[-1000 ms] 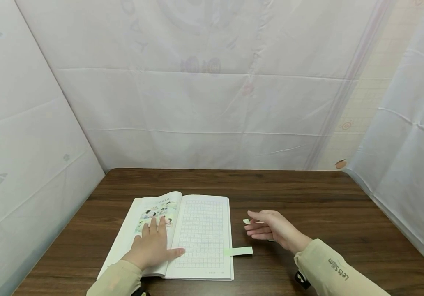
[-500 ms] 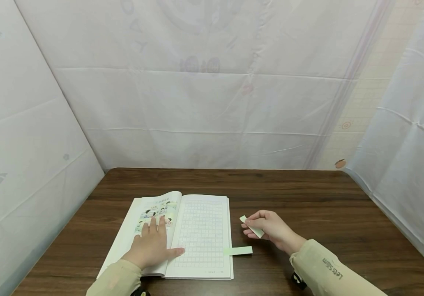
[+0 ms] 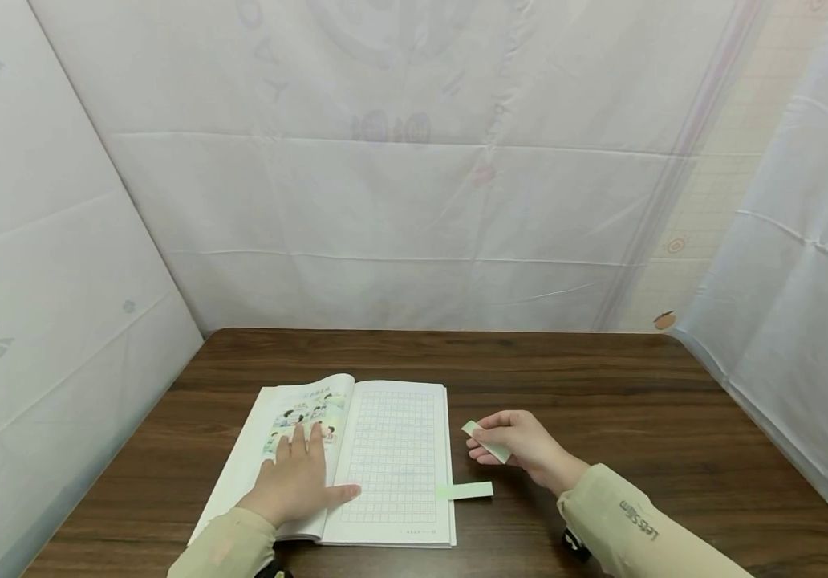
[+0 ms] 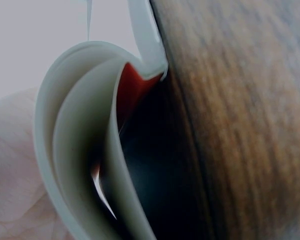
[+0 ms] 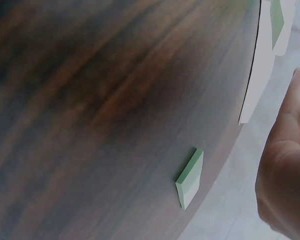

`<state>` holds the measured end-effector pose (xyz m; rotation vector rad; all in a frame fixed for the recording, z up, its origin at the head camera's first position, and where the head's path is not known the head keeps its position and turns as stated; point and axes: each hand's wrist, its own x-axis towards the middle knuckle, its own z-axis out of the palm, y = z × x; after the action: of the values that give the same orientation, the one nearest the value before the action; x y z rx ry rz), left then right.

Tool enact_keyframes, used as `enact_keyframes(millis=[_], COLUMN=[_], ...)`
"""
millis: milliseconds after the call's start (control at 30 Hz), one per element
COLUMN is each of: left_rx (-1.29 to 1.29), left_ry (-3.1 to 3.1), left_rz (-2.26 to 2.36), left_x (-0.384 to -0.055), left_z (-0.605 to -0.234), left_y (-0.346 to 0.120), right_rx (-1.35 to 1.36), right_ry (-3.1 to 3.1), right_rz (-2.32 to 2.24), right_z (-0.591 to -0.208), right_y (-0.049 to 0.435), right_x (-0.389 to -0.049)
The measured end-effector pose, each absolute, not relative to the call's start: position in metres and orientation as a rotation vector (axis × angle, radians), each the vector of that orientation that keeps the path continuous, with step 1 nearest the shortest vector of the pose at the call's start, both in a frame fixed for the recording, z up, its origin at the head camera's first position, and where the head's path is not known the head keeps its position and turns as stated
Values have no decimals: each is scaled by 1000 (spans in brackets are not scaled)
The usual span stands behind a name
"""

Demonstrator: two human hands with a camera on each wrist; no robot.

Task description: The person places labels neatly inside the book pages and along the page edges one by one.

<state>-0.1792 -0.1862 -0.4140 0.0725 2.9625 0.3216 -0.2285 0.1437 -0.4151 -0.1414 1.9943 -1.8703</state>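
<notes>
An open workbook [image 3: 392, 526] lies on the table, with coloured drawings on its left page and a printed grid on the right. My left hand [image 3: 293, 480] rests on the left page, fingers spread and thumb reaching across the fold. Between thumb and fingers my right hand [image 3: 525, 449] pinches a pale green sticky note strip [image 3: 492, 446], just right of the book. Another green strip [image 3: 472, 490] sticks out from the right page's edge. In the right wrist view a small green sticky note pad [image 5: 191, 180] sits on the table; my right hand and arm hide it in the head view.
The dark wood-grain table [image 3: 566, 369] runs back to a pale hanging cloth [image 3: 414, 201], which also encloses both sides. Close up in the left wrist view, the workbook's pages [image 4: 65, 130] bulge in a curve near the spine above the tabletop.
My right hand has turned so the pinched strip shows more, and has drifted slightly left toward the book. The left hand and workbook have stayed put.
</notes>
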Motion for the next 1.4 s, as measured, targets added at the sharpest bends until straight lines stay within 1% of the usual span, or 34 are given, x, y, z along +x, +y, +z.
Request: enact_keyframes(millis=[567, 1400], left_rx=[75, 93], left_ry=[2972, 2984], left_rz=[325, 321], left_x=[-178, -176], left_z=[-414, -414], left_y=[-187, -186], right_rx=[-219, -252], right_ry=[2094, 2147], right_rz=[-1555, -1437], right_z=[-423, -427], right_y=[131, 110], right_x=[-233, -241])
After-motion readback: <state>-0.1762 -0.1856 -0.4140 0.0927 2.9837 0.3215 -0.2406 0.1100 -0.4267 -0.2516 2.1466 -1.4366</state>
